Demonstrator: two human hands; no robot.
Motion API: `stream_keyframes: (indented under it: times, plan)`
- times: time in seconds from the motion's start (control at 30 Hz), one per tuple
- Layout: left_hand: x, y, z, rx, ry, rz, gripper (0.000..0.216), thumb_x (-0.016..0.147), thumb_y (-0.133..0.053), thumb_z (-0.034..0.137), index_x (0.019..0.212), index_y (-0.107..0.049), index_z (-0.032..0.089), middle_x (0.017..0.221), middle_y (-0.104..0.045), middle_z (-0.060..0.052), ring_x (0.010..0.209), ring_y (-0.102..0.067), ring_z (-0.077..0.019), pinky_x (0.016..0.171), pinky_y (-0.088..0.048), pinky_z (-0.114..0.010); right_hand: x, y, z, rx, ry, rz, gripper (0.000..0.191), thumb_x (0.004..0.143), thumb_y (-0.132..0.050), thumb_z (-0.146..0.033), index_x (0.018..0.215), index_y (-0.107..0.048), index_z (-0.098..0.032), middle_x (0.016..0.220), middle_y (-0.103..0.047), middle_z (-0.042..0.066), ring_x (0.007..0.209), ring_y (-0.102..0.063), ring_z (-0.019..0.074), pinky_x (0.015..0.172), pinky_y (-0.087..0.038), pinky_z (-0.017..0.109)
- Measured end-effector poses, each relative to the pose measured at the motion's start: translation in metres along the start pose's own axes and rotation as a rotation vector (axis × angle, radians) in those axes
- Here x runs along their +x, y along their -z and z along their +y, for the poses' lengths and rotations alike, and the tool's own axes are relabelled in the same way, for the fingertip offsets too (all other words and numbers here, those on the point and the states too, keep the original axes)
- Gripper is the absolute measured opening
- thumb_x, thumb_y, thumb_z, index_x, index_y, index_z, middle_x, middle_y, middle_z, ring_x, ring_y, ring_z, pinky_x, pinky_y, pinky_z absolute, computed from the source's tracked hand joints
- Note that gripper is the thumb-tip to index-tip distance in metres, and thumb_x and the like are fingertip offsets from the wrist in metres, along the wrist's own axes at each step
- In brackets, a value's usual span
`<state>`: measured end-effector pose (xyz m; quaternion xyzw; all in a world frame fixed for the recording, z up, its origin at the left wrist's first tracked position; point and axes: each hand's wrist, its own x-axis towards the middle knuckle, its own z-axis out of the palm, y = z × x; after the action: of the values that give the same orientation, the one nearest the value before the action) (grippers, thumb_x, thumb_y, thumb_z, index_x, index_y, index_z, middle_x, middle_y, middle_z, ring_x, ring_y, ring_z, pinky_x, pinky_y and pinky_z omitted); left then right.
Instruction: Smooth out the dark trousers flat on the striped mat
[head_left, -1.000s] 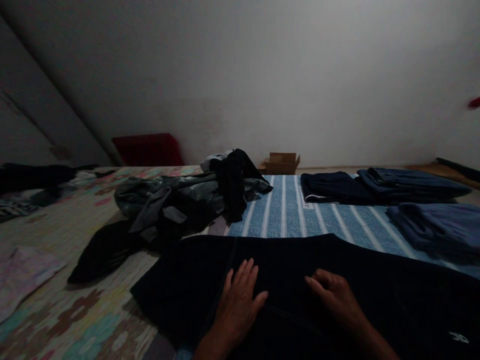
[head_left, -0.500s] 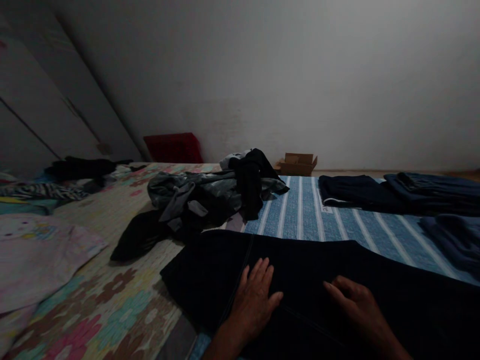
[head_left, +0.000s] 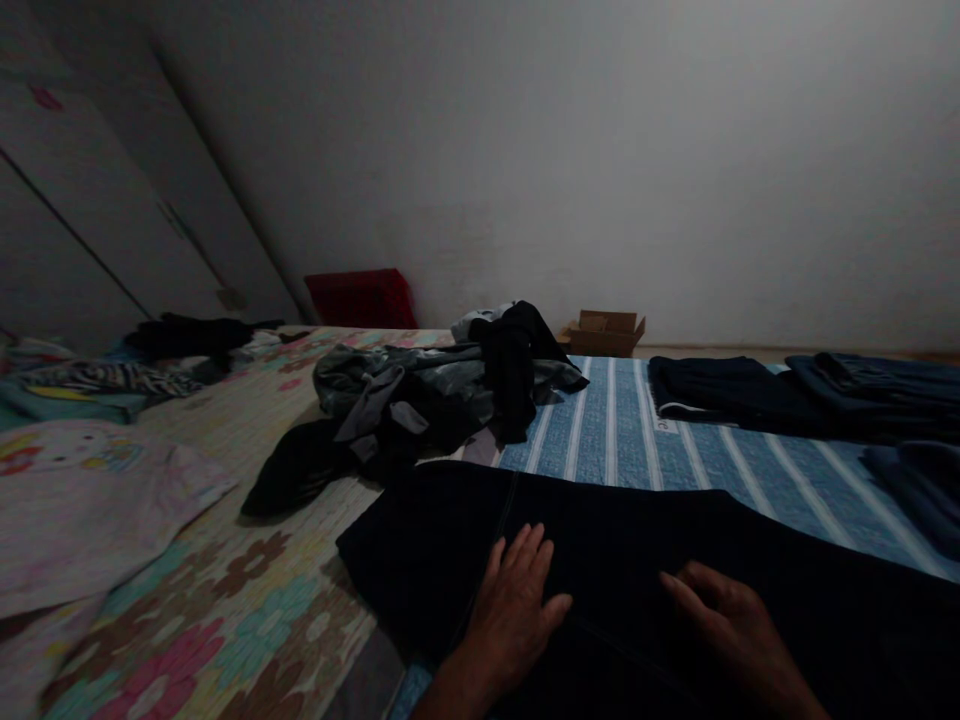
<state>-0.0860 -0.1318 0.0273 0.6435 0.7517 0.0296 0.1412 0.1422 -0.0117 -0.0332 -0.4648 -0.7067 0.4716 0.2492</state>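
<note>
A dark, almost black garment (head_left: 637,540) lies spread flat across the bed in front of me. My left hand (head_left: 517,610) rests palm down on it beside a seam, fingers together and pointing away. My right hand (head_left: 724,620) lies on the same cloth a little to the right, its fingers slightly curled against the fabric. Neither hand lifts or grips the cloth.
A heap of grey and black clothes (head_left: 435,395) sits beyond the garment. Folded dark blue clothes (head_left: 795,395) lie on the blue striped sheet (head_left: 615,430) at right. A floral cover (head_left: 225,590) and pale cloth (head_left: 82,500) fill the left. A red crate (head_left: 360,297) and cardboard box (head_left: 607,333) stand by the wall.
The view has swung left, so everything has slid right in the picture. Both hands stay flat on the dark garment in about the same pose.
</note>
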Motion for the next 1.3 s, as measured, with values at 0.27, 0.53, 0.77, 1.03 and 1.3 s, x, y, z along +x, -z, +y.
stream_keyframes:
  times: [0.27,0.53,0.77,1.03,1.3]
  plan:
    - [-0.002,-0.008,-0.008,-0.021,-0.029,0.052,0.056,0.089,-0.041,0.045,0.139,-0.036,0.021,0.150,-0.025,-0.008,0.139,-0.019,-0.0245,0.111,-0.018,-0.052,0.000,0.002,-0.005,-0.027,-0.026,-0.028,0.043,0.077,-0.047,-0.059,0.058,-0.044,-0.020,0.057,-0.042,-0.002,0.055,-0.042,0.0128,0.049,-0.033,0.023]
    - [-0.003,-0.006,-0.007,-0.014,-0.031,0.057,0.055,0.090,-0.041,0.045,0.139,-0.036,0.021,0.150,-0.026,-0.008,0.138,-0.020,-0.0247,0.111,-0.019,-0.052,-0.003,0.002,-0.011,-0.007,-0.021,0.001,0.043,0.077,-0.048,-0.058,0.056,-0.043,-0.021,0.057,-0.041,-0.002,0.054,-0.042,0.0126,0.048,-0.033,0.022]
    - [-0.004,-0.003,-0.007,-0.016,-0.030,0.056,0.054,0.089,-0.044,0.042,0.137,-0.039,0.019,0.148,-0.029,-0.010,0.137,-0.022,-0.0252,0.111,-0.021,-0.052,-0.001,0.001,-0.003,-0.007,-0.024,-0.006,0.044,0.077,-0.047,-0.060,0.057,-0.044,-0.021,0.056,-0.042,-0.002,0.054,-0.043,0.0126,0.047,-0.033,0.022]
    - [-0.014,0.010,-0.022,-0.002,0.043,0.141,0.049,0.089,-0.044,0.038,0.133,-0.043,0.015,0.146,-0.033,-0.012,0.136,-0.025,-0.0240,0.111,-0.022,-0.051,-0.002,0.002,-0.003,-0.009,-0.024,-0.014,0.045,0.077,-0.048,-0.060,0.057,-0.043,-0.021,0.057,-0.041,-0.003,0.054,-0.042,0.0126,0.048,-0.033,0.022]
    - [-0.020,0.002,-0.038,0.027,0.123,0.067,0.060,0.090,-0.037,0.049,0.141,-0.031,0.019,0.151,-0.020,-0.010,0.139,-0.017,-0.0255,0.111,-0.018,-0.052,-0.003,0.002,0.000,-0.015,-0.021,-0.045,0.044,0.078,-0.047,-0.060,0.058,-0.043,-0.021,0.057,-0.040,-0.003,0.053,-0.041,0.0122,0.047,-0.032,0.022]
